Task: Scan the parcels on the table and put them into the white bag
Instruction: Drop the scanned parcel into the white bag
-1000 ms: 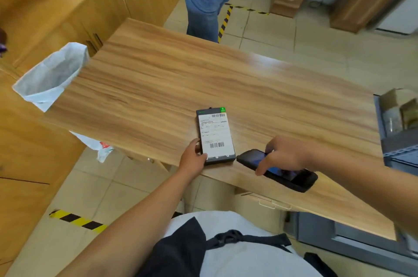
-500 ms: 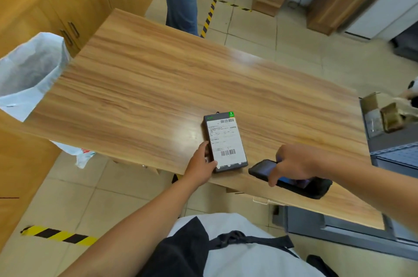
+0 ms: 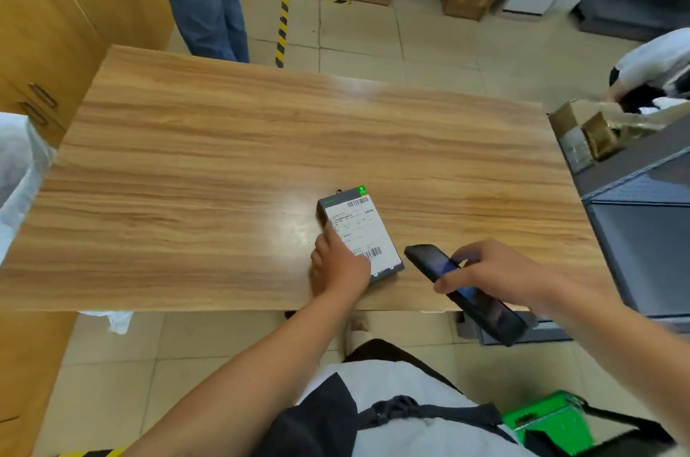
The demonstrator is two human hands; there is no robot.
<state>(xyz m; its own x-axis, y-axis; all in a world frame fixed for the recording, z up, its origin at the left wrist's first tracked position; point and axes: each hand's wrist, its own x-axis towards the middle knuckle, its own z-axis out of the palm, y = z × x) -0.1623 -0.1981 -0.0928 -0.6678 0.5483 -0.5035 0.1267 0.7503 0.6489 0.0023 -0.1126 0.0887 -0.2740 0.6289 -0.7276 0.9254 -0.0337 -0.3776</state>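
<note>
Head view, the only one there is. The parcel [image 3: 358,232], a flat dark box with a white shipping label face up, lies on the wooden table [image 3: 224,158] just right of centre frame and close to the near edge. Its long axis runs up and down the frame, with the near end leaning a little to the right.

The left hand [image 3: 338,266] is on the parcel's near left corner. One finger runs up the left edge and the rest of the hand lies over the lower label, so it reads as a hold on that corner. Whether the box is off the wood at all, I cannot tell.

Lower right of that, the right hand [image 3: 496,271] has fingers and thumb curled round a dark handheld scanner [image 3: 466,292]. The scanner's nose points up and left, just beside the parcel's near right corner, where the lower barcode sits.

My read is that the scan is the step in hand. The nose and barcode are nearly lined up, but the left hand crowds that barcode.

The white bag [image 3: 18,173] hangs at the far left edge of the frame, past the table's left end and well apart from the parcel. The carry therefore goes leftward, and the left hand, already on the box, is the nearer one for it.
</note>
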